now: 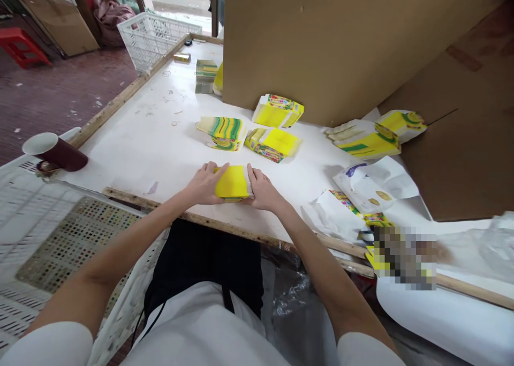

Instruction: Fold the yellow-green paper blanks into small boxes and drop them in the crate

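A tall brown cardboard panel [321,50] stands along the far side of the white tabletop [136,146] and blocks the view behind it. A second cardboard panel [461,135], set at an angle, closes off the right. Between panels and worker lie printed cartons: a yellow carton with a red-and-green label [278,110] near the panel's foot, a blurred yellow carton [273,142] just in front of it, and a green-striped carton [223,133] to their left. More yellow cartons [365,141] lie at the right, near crumpled white paper [383,181]. A maroon mug [66,152] with a pale, smooth interior is at the left edge, beside slatted plastic crating [72,248]. The table border [228,230] is rough, worn wood.

The yellow pack [232,182] is near the front edge, directly before the worker. It is block-shaped, its upper face plain, its right edge pale and ribbed. The left hand [205,185] grips its left end; the right hand [263,189] is closed against the ribbed end.
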`<state>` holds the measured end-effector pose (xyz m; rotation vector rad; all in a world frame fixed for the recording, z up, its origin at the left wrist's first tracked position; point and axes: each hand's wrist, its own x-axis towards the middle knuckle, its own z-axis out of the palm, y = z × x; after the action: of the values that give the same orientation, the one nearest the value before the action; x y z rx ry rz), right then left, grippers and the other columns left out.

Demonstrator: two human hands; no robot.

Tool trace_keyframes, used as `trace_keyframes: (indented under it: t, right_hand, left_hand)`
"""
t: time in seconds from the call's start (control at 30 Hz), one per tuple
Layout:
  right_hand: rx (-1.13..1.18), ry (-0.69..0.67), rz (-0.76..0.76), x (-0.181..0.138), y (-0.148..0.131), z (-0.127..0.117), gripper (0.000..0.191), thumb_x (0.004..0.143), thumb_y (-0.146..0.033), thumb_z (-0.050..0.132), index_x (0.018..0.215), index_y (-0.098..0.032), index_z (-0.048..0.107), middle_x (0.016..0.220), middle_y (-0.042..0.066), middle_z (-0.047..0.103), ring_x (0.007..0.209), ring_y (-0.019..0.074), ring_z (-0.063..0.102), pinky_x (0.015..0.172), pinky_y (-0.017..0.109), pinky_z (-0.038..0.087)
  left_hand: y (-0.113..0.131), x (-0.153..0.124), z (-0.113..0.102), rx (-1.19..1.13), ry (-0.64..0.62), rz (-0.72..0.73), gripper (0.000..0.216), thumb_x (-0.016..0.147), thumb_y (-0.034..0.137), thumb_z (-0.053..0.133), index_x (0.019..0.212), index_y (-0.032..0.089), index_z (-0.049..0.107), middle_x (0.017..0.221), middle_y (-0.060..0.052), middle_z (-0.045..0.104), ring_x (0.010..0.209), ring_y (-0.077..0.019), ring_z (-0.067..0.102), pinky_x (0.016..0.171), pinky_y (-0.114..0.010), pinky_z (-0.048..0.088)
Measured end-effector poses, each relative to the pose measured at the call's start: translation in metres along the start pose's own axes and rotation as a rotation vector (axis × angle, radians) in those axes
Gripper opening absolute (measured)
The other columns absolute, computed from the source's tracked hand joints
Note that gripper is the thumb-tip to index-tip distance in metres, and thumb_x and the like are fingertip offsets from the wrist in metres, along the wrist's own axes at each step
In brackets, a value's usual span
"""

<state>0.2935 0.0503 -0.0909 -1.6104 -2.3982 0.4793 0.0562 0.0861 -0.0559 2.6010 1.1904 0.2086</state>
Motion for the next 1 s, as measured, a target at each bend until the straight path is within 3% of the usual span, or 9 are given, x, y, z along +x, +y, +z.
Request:
trace_keyframes:
  t: [0.23,0.37,0.5,0.57,0.6,0.67,0.73,0.83,1.0]
  right_hand:
    - [0.029,0.008,0.006,0.0,-0.001,0.0,0.124,0.069,-0.041,0.08,0.158,-0.01,-0.001,0.14,0.026,0.039,0.127,0.0424,0.046,0.107,0.06,0.04]
    - [0.104,0.045,-0.027,-0.001,0.001,0.001,0.123,0.069,-0.041,0.081,0.158,-0.012,0.0,0.142,0.026,0.038,0.131,0.0415,0.043,0.108,0.059,0.04]
    - [0.181,0.146,-0.034,-0.008,0.01,0.007,0.128,0.068,-0.054,0.081,0.158,-0.014,-0.001,0.155,0.026,0.025,0.146,0.0408,0.026,0.116,0.058,0.032]
    - [0.218,0.269,-0.012,-0.011,0.016,0.011,0.113,0.074,-0.055,0.075,0.158,-0.015,0.011,0.154,0.025,0.032,0.144,0.038,0.031,0.114,0.057,0.036]
    - [0.231,0.334,0.006,-0.013,0.018,0.013,0.094,0.081,-0.052,0.069,0.154,-0.015,0.024,0.147,0.023,0.044,0.138,0.0358,0.041,0.11,0.055,0.04]
    - [0.24,0.431,0.046,-0.012,0.02,0.016,0.046,0.092,-0.039,0.056,0.133,-0.018,0.055,0.114,0.015,0.067,0.112,0.0307,0.06,0.099,0.05,0.048]
    - [0.238,0.467,0.07,-0.009,0.017,0.019,0.023,0.095,-0.031,0.05,0.101,-0.02,0.069,0.082,0.008,0.068,0.085,0.0261,0.064,0.088,0.046,0.05]
    - [0.22,0.495,0.058,-0.004,0.007,0.022,0.019,0.093,-0.031,0.056,0.086,-0.02,0.069,0.076,0.006,0.066,0.082,0.0245,0.062,0.086,0.043,0.049]
    - [0.164,0.498,-0.029,-0.002,-0.002,0.026,0.031,0.091,-0.02,0.056,0.12,-0.021,0.065,0.114,0.012,0.066,0.108,0.0269,0.058,0.094,0.044,0.047]
  left_hand:
    - [0.03,0.021,0.003,0.093,0.034,-0.075,0.091,0.055,0.069,0.074,0.118,0.009,0.049,0.118,-0.023,0.054,0.108,-0.0403,0.052,0.098,-0.051,0.037]
    - [0.03,0.024,0.0,0.11,-0.02,-0.05,0.095,0.061,0.072,0.069,0.128,0.008,0.045,0.116,-0.023,0.057,0.105,-0.0395,0.054,0.092,-0.049,0.039]
    - [0.014,0.027,-0.015,0.161,-0.086,-0.028,0.101,0.057,0.066,0.075,0.136,0.012,0.042,0.12,-0.022,0.056,0.108,-0.0398,0.054,0.092,-0.048,0.038]
    - [0.0,0.029,-0.021,0.185,-0.084,-0.083,0.104,0.055,0.064,0.078,0.137,0.012,0.042,0.12,-0.022,0.056,0.11,-0.041,0.053,0.093,-0.049,0.038]
    - [-0.007,0.03,-0.024,0.2,-0.079,-0.111,0.105,0.055,0.065,0.078,0.138,0.011,0.041,0.121,-0.023,0.055,0.11,-0.0415,0.053,0.093,-0.049,0.038]
    - [-0.019,0.031,-0.027,0.233,-0.079,-0.149,0.108,0.055,0.067,0.077,0.14,0.01,0.04,0.121,-0.023,0.055,0.111,-0.0417,0.052,0.093,-0.049,0.038]
    - [-0.025,0.032,-0.028,0.265,-0.089,-0.166,0.109,0.056,0.069,0.076,0.141,0.01,0.039,0.122,-0.022,0.055,0.111,-0.0405,0.052,0.092,-0.047,0.039]
    - [-0.025,0.033,-0.027,0.294,-0.085,-0.185,0.109,0.057,0.069,0.075,0.141,0.01,0.039,0.123,-0.021,0.055,0.112,-0.0383,0.052,0.093,-0.045,0.039]
    - [-0.023,0.033,-0.024,0.309,-0.078,-0.186,0.108,0.059,0.07,0.073,0.142,0.011,0.039,0.124,-0.02,0.055,0.113,-0.0375,0.052,0.093,-0.044,0.038]
